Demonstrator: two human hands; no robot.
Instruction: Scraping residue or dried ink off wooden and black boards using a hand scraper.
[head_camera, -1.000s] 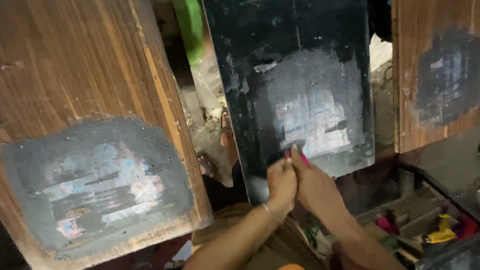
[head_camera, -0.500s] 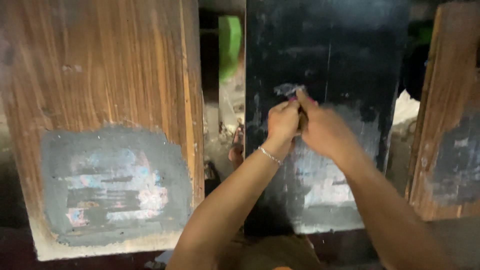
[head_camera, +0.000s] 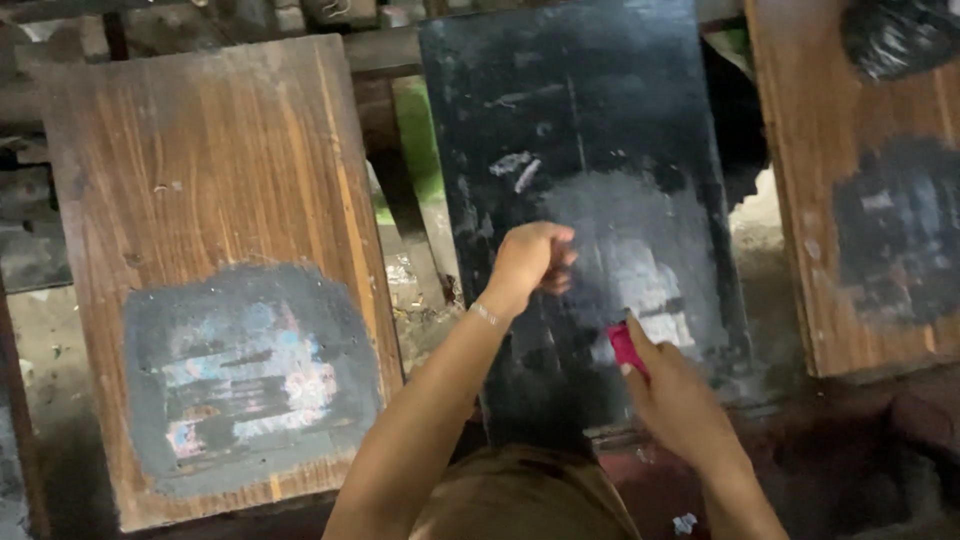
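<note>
Against the black board (head_camera: 580, 130), a pink tool (head_camera: 627, 347) is grasped by the right hand (head_camera: 675, 395); the left hand (head_camera: 530, 260) is clenched

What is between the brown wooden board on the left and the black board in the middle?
In the head view, a gap separates the brown wooden board from the black board: dirty, littered ground, something green and dark framing show through.

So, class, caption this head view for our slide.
Left hand rests on a black-painted wooden board; right hand holds a small pink object.
</note>
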